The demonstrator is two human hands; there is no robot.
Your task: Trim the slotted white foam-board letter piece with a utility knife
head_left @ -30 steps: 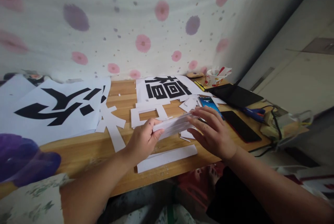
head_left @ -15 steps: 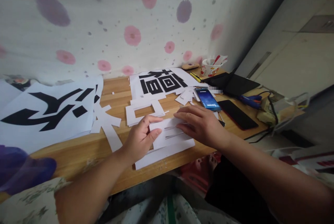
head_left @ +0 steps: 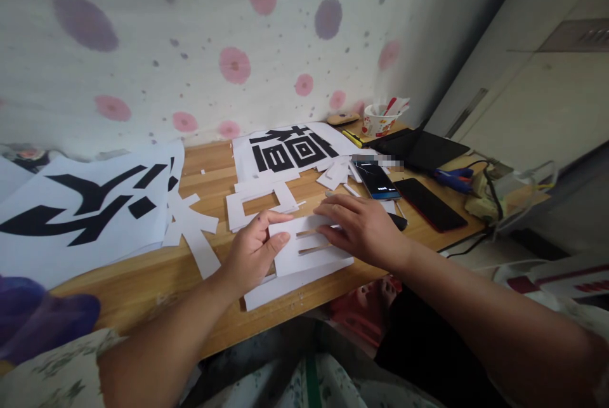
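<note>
My left hand (head_left: 257, 246) pinches the left end of a white slotted cutout (head_left: 287, 262), thumb on top and fingers at the far edge. Over its right end curls my right hand (head_left: 361, 227), fingers at the far edge and the lower digit across the face. Brown shows through the two long slots. Under the cutout, near the table's front edge, lies another white piece (head_left: 299, 286), largely covered. Just beyond my left hand rests a white rectangular frame (head_left: 233, 211) with a window cut in it.
A sheet with a large black character (head_left: 240, 157) lies behind; another printed sheet (head_left: 38, 249) is at left beside a branching white cutout (head_left: 202, 256). White scraps (head_left: 333, 173), a lit phone (head_left: 375, 179), a dark phone (head_left: 431, 205) and a paper cup (head_left: 378, 121) are at right.
Both hands keep their hold while the slotted cutout tilts slightly, its slots showing more brown. The lit phone's screen has changed from bright blue to darker. The whole view has shifted a little.
</note>
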